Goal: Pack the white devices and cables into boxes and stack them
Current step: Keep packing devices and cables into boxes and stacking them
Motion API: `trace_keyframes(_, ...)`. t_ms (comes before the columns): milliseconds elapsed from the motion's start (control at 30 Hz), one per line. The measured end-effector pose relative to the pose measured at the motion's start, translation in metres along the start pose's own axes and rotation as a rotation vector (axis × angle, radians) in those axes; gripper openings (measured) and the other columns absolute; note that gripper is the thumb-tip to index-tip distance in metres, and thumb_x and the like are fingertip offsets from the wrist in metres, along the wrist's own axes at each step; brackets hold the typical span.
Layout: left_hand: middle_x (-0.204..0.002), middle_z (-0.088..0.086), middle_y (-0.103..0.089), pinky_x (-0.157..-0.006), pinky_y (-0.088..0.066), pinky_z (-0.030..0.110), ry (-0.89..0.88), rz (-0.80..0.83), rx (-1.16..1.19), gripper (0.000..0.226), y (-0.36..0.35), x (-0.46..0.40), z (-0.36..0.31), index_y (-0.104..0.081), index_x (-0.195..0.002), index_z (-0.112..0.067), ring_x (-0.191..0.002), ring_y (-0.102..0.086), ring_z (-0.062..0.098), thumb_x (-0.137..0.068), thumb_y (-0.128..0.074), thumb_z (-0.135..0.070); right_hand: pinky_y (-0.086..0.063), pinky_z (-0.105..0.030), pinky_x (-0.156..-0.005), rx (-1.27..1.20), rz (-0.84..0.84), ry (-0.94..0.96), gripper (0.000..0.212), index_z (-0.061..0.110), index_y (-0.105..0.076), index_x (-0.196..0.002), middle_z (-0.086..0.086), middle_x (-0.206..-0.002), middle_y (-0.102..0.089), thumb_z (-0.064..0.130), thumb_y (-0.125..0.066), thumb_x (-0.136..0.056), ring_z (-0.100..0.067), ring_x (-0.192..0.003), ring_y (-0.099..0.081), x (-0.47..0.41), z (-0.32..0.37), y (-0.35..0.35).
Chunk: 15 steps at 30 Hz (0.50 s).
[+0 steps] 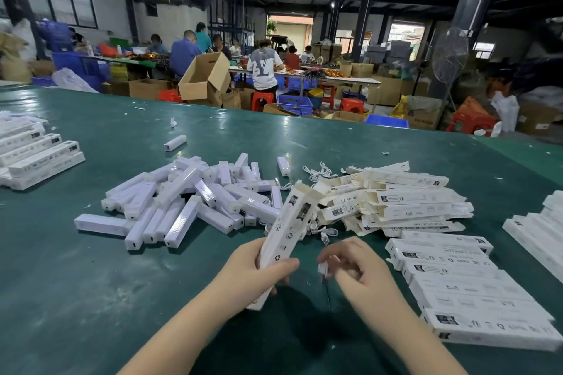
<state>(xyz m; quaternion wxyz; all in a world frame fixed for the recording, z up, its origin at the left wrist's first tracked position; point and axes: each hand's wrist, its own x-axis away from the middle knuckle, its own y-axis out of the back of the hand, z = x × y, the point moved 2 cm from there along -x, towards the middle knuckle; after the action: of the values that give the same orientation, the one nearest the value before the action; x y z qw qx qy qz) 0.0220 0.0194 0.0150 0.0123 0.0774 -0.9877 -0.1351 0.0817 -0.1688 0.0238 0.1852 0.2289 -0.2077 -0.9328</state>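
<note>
Across the green table in this dim warehouse, my left hand grips a long white cardboard box; my right hand pinches a small white cable plug.

Your 2 forearms come into view from the bottom edge, and both are bare all the way down: no sleeve, cuff, glove, watch, bracelet or ring shows on either. Your left hand has its thumb on the near side with a short, plain nail, while your right hand shows pale, slightly longer nails on the fingertips, blurred too much to tell if they are painted. Both arms are slim and smooth, with no markings, tape or bandage that you could pick out here.
</note>
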Motion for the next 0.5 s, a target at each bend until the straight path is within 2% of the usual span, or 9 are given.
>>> trace_keyframes(67,-0.084,-0.003,-0.074,-0.066,-0.052,0.021,0.008,0.000,0.068,0.029,0.000,-0.002,0.001,-0.067,-0.094,-0.030,-0.071,-0.067,0.011,-0.071,-0.072,-0.047,-0.054,-0.033,-0.072,-0.092,0.048,0.014,0.040,0.039,-0.072,-0.088,0.009,-0.087,-0.060,0.001,-0.058,-0.091,-0.017,-0.073,-0.063,0.003,0.010,-0.006)
trace_keyframes(167,-0.089,-0.005,-0.074,-0.070,-0.053,0.023,0.022,0.024,0.119,0.035,0.000,-0.003,0.002,-0.068,-0.093,-0.029,-0.080,-0.071,0.013,-0.065,-0.079,-0.047,-0.055,-0.024,-0.075,-0.146,0.087,0.030,0.046,0.046,-0.067,-0.101,0.009,-0.088,-0.067,0.002,-0.066,-0.088,-0.012,-0.080,-0.066,0.008,0.014,-0.011)
trace_keyframes(300,-0.091,-0.002,-0.074,-0.072,-0.053,0.022,0.027,0.067,0.211,0.030,-0.004,-0.001,0.002,-0.070,-0.084,-0.029,-0.078,-0.070,0.012,-0.060,-0.085,-0.039,-0.058,-0.034,-0.075,-0.200,0.049,0.035,0.035,0.036,-0.068,-0.091,0.005,-0.087,-0.072,0.002,-0.071,-0.085,-0.016,-0.081,-0.069,0.010,0.016,-0.017)
trace_keyframes(400,-0.085,0.002,-0.074,-0.070,-0.053,0.022,0.035,0.058,0.292,0.035,-0.004,-0.002,0.001,-0.068,-0.084,-0.019,-0.073,-0.068,0.013,-0.057,-0.087,-0.030,-0.056,-0.023,-0.074,-0.184,0.011,0.083,0.032,0.032,-0.073,-0.088,0.009,-0.091,-0.070,0.000,-0.070,-0.085,-0.011,-0.087,-0.069,0.011,0.016,-0.018)
trace_keyframes(500,-0.081,0.008,-0.073,-0.069,-0.053,0.025,0.055,0.026,0.295,0.038,-0.002,-0.002,-0.001,-0.065,-0.086,-0.011,-0.071,-0.067,0.015,-0.058,-0.086,-0.026,-0.054,-0.018,-0.079,-0.211,0.016,0.112,0.031,0.029,-0.077,-0.095,0.013,-0.099,-0.066,0.000,-0.073,-0.083,-0.011,-0.096,-0.068,0.011,0.016,-0.020)
